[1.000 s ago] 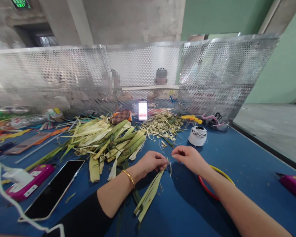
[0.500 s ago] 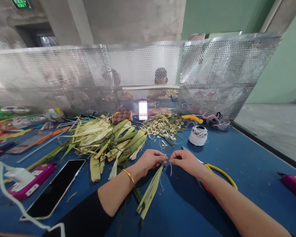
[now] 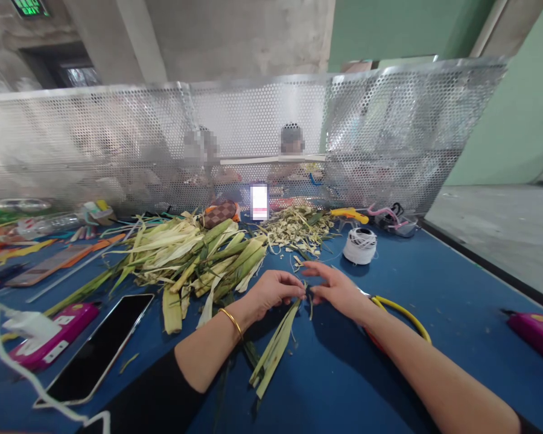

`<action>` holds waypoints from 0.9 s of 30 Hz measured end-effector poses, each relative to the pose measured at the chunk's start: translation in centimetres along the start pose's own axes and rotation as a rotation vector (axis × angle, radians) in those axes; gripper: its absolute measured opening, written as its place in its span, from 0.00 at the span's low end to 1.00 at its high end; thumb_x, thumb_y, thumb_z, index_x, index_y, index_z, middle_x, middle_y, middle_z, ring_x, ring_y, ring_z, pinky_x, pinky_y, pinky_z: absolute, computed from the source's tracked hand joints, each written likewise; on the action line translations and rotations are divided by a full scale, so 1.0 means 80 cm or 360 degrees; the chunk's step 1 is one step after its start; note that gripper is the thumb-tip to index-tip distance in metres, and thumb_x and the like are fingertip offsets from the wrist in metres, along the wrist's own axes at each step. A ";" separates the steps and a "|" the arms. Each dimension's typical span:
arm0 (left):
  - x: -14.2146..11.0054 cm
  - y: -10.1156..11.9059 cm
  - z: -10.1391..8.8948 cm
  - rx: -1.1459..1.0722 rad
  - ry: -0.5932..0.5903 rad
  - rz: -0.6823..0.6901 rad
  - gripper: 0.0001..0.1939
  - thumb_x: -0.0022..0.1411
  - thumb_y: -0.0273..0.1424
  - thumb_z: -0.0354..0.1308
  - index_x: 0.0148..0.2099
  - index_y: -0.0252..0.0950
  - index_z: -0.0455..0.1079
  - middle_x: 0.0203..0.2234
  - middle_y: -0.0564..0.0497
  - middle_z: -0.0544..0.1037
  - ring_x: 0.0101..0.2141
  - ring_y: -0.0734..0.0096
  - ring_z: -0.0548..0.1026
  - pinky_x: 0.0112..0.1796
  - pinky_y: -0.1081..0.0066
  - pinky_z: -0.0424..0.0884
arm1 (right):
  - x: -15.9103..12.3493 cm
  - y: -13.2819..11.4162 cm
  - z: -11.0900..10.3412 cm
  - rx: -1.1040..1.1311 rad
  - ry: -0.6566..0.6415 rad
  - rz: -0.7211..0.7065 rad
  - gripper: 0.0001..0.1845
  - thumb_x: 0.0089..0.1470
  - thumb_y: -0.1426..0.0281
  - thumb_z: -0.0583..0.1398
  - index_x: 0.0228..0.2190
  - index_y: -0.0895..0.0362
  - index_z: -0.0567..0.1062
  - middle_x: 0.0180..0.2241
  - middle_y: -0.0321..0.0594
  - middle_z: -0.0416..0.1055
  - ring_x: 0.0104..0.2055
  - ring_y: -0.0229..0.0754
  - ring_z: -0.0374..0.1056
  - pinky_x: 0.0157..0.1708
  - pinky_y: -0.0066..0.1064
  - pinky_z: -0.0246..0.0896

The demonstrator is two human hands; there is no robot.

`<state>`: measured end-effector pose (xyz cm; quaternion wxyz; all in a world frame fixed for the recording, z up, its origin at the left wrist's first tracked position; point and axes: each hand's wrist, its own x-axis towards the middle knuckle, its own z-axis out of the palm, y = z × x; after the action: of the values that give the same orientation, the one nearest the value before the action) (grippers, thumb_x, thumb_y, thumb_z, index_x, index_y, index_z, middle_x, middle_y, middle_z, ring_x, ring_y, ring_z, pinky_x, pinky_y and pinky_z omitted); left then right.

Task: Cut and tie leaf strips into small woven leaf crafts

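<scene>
My left hand (image 3: 276, 289), a gold bangle at its wrist, pinches the top end of a bundle of corn husk strips (image 3: 274, 352). The strips hang down and left, spreading over the blue table. Close beside its fingertips is my right hand (image 3: 337, 292), with thumb and fingers apart and the index finger lifted. A thin strand hangs near the right thumb; whether the thumb touches it is unclear. Beyond my right hand stands a ball of white string (image 3: 359, 246). Scissors with a yellow handle (image 3: 402, 310) lie partly hidden under my right forearm.
A heap of corn husks (image 3: 199, 253) lies left of centre, with husk scraps (image 3: 301, 229) behind. At left are a black-screened phone (image 3: 99, 346) and a magenta power strip (image 3: 57, 337) with a white charger. A perforated metal screen (image 3: 253, 114) closes the back; people sit beyond it.
My right hand's fingers have opened from a pinch, the index finger rising away from the thumb. My left hand keeps its pinch on the husk strips. The view has shifted slightly.
</scene>
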<state>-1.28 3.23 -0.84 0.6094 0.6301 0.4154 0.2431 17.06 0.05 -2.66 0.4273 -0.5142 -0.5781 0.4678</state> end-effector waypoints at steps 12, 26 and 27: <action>-0.002 0.008 -0.007 0.0059 -0.0025 0.0084 0.11 0.41 0.33 0.67 0.30 0.34 0.75 0.20 0.54 0.74 0.19 0.81 0.63 0.20 0.77 0.53 | -0.011 -0.019 0.007 0.0245 -0.0145 0.0215 0.21 0.43 0.71 0.63 0.43 0.57 0.70 0.23 0.30 0.68 0.22 0.33 0.68 0.23 0.26 0.61; -0.007 0.010 -0.002 0.0771 0.0128 0.0678 0.06 0.50 0.25 0.59 0.30 0.35 0.77 0.23 0.53 0.78 0.26 0.75 0.72 0.30 0.77 0.64 | -0.011 -0.016 0.005 0.0367 -0.0175 0.0199 0.18 0.43 0.69 0.64 0.39 0.58 0.70 0.27 0.33 0.71 0.27 0.36 0.71 0.31 0.30 0.65; -0.008 0.009 -0.002 0.0813 0.0110 0.0690 0.06 0.51 0.26 0.59 0.31 0.36 0.78 0.23 0.54 0.78 0.26 0.75 0.72 0.30 0.77 0.64 | -0.011 -0.015 0.005 0.0368 -0.0179 0.0199 0.18 0.44 0.69 0.64 0.39 0.58 0.70 0.27 0.34 0.72 0.27 0.36 0.72 0.31 0.30 0.65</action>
<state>-1.59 2.91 0.03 0.3513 0.8276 0.3396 0.2764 16.56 -0.91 -1.53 0.4205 -0.4695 -0.5101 0.5852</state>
